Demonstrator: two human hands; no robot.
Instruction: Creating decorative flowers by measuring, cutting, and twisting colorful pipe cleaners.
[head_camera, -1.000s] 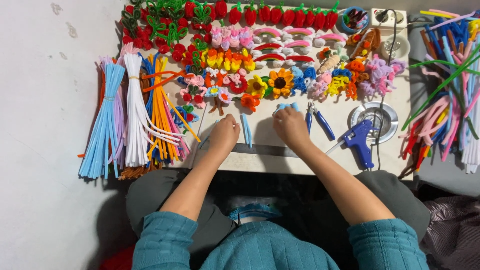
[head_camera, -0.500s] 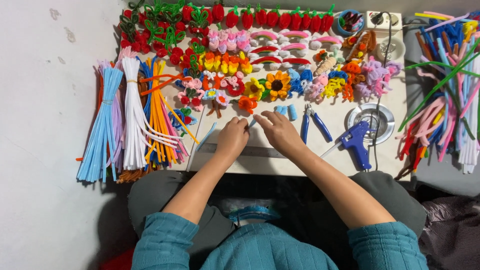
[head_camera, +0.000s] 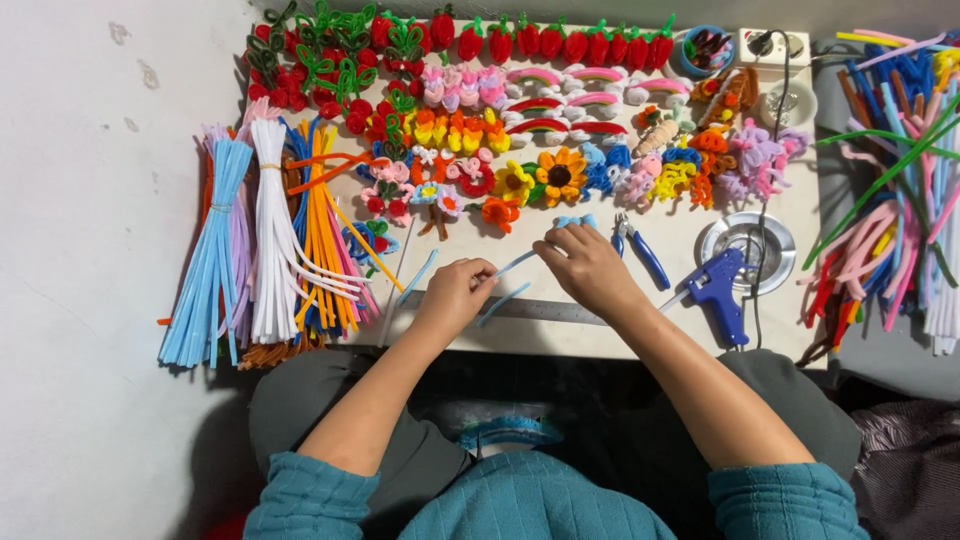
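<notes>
Cluttered table (head_camera: 690, 330) — left hand (head_camera: 455, 295), right hand (head_camera: 585, 265) pinch light-blue pipe cleaner (head_camera: 515, 263).

Craft workbench, pipe cleaners (head_camera: 270, 250), glue gun (head_camera: 722, 295)

White table (head_camera: 690, 330): pipe-cleaner bundles (head_camera: 270, 250), steel ruler (head_camera: 540, 310), blue glue gun (head_camera: 722, 290), pliers (head_camera: 640, 250)

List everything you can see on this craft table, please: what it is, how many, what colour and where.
Pipe-cleaner bundles: several; light blue, white, orange, lilac; table's left.
Loose pipe cleaners: many, mixed colours, far right.
Strawberries: a row, red with green tops, back edge.
Rainbows: about six, back centre.
Sunflower: one, yellow, centre.
Pliers: one, blue-handled, beside right hand.
Glue gun: one, blue, front right.
Ruler: one, metal, front edge.
Left hand, right hand: holding one light blue pipe cleaner.
</notes>
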